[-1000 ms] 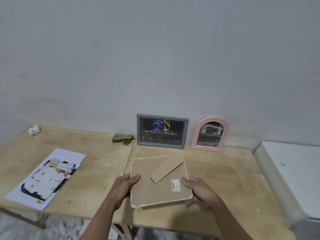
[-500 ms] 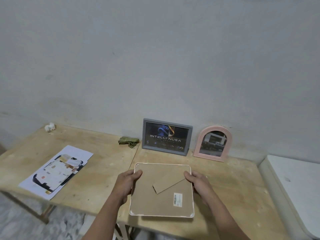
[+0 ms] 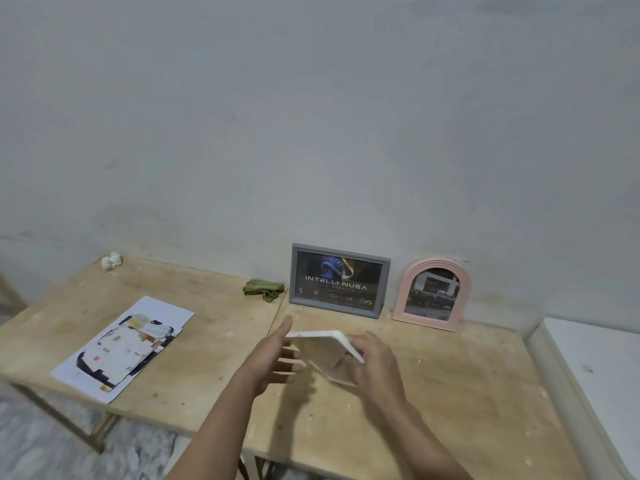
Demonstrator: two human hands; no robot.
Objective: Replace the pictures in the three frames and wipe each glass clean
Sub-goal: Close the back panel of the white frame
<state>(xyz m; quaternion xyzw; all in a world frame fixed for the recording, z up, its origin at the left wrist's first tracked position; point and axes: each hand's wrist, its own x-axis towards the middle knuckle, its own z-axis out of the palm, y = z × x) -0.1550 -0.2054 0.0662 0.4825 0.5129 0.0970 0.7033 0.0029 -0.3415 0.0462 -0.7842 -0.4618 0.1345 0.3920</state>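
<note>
A white square frame [image 3: 322, 351] stands tilted up on the wooden table [image 3: 450, 410], its brown back towards me, blurred by motion. My left hand [image 3: 277, 358] has straight, spread fingers against the frame's left side. My right hand [image 3: 374, 362] grips its right edge. A grey frame [image 3: 339, 280] with a dark "INTELLI NUSA" picture leans on the wall behind. To its right leans a pink arched frame [image 3: 433, 294] with a photo of a vehicle. A crumpled green cloth [image 3: 264, 289] lies left of the grey frame.
Printed sheets of paper [image 3: 124, 344] lie on the table's left half. A small white object [image 3: 111, 261] sits at the far left corner by the wall. A white surface [image 3: 595, 375] adjoins the table on the right. The table's front edge is close to me.
The white frame lay flat, back up, between both hands; now it is raised on edge and tilted. The view has shifted upward and to the left.
</note>
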